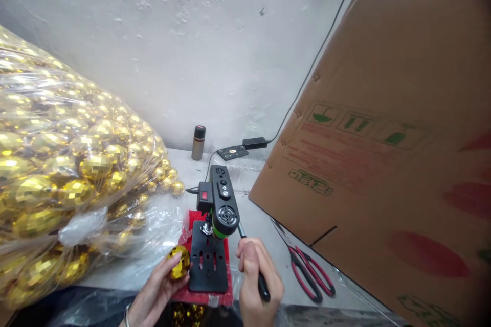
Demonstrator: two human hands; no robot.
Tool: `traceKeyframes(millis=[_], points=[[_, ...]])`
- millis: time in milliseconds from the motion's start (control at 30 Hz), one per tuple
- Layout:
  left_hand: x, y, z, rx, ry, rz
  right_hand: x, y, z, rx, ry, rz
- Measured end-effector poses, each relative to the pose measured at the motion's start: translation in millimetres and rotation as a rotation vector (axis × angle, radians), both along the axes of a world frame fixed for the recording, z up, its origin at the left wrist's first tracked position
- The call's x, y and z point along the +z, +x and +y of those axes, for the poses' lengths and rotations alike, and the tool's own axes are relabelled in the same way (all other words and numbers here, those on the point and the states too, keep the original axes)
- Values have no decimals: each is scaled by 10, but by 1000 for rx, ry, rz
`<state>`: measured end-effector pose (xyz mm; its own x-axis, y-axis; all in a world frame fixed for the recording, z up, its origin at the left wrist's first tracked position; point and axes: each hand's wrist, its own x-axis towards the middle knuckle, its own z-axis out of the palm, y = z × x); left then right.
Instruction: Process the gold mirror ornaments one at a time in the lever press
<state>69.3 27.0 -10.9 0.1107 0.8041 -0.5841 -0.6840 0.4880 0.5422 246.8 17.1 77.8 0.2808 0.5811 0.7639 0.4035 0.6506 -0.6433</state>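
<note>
A gold faceted ball [179, 262] is gripped in my left hand [155, 286], at the left edge of the machine's slotted black base plate [208, 282]. Beside it, my right hand [261, 278] is closed around the black-ended lever [264, 288] of a small bench drill press [224, 189]. The press has a black head with round vents, a green ring below and a red switch [204, 195] on its side box. Its bit is hidden under the head. A red cloth [230, 286] lies beneath the base.
A clear plastic bag [82, 163] full of gold balls bulges on the left. On the right leans a large cardboard box [368, 127], with red-handled scissors [312, 273] near its lower edge. A small bottle [198, 143] and a power adapter [255, 142] stand by the wall. More gold pieces [187, 314] show below the table edge.
</note>
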Motion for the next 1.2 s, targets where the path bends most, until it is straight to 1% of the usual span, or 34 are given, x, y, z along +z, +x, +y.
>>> traceKeyframes(millis=[133, 300, 467, 633, 700, 800, 900, 1033, 1133, 1200], points=[[79, 25, 19, -3, -63, -57, 33, -5, -9, -11, -26, -1], [153, 98, 55, 41, -101, -56, 75, -8, -19, -14, -59, 12], [166, 167, 122, -41, -96, -63, 70, 12, -19, 5, -45, -15], [79, 181, 147, -30, -72, -39, 53, 14, -20, 4, -41, -15], [17, 169, 128, -37, -5, -5, 57, 11, -24, 1, -40, -15], [-84, 159, 110, -95, 146, 65, 99, 14, -27, 5, -45, -16], [-185, 197, 140, -161, 241, 214, 186, 27, -20, 12, -67, -36], [-309, 319, 212, -168, 402, 604, 286, 49, -3, 30, -69, -68], [-361, 385, 234, -180, 527, 901, 291, 63, -6, 39, -56, -77], [-377, 400, 233, -209, 576, 1005, 265, 72, -18, 46, -57, -76]])
